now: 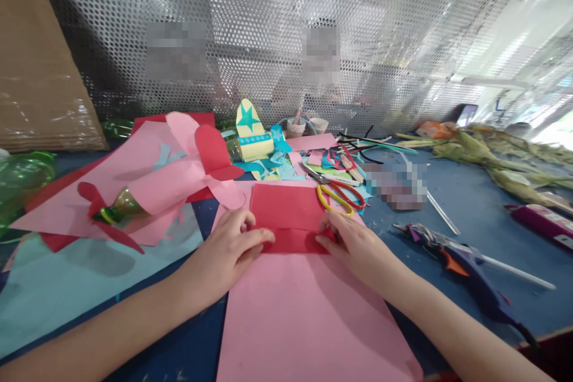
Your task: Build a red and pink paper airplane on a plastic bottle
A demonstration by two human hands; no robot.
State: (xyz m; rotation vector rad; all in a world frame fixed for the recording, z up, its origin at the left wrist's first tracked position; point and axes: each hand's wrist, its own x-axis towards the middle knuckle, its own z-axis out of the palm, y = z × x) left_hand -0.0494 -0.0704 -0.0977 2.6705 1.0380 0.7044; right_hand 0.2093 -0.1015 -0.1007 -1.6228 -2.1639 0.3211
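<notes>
A piece of red paper with a crease or fold across it lies over a large pink sheet. My left hand pinches its left edge, the thumb on the lower part and the other fingers curled. At the opposite edge my right hand grips the paper between thumb and fingers. Scissors with one yellow and one red handle rest just beyond my right hand. To the left lies a bottle wrapped in pink paper, with red and pink paper pieces fixed on it.
A blue glue gun lies on the blue table at right. Paper scraps and a yellow paper-wrapped bottle are behind the red paper. Dry husks lie at far right, a green bottle at far left.
</notes>
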